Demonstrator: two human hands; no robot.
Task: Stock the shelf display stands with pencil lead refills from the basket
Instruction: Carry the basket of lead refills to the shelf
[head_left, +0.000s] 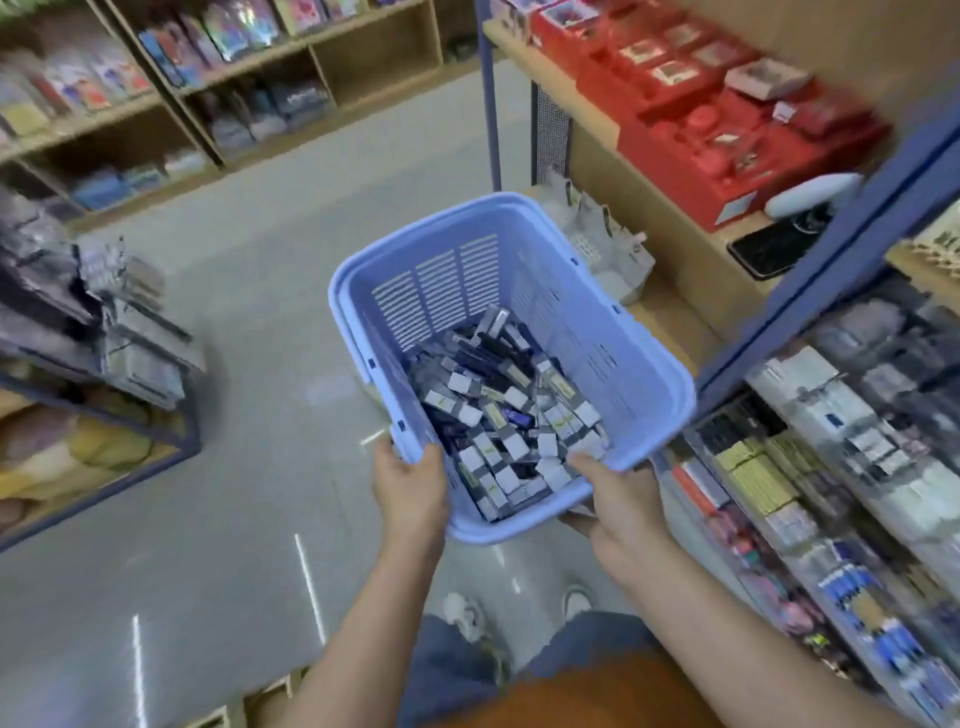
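- Carrying step, by my read: both hands hold the basket (631, 358) up beside the shelf, and nothing is being stocked yet.
- Left hand (410, 488) grips the near-left rim, thumb hooked over the edge.
- Right hand (618, 499) grips the near-right corner, thumb on the rim, fingers underneath.
- Refills (509, 415) lie heaped in the basket bottom, just past both thumbs (neither hand touches one).
- Stands (831, 447) sit low on the right, near the basket.
- Next call: brace the basket, free one hand, pinch a box.
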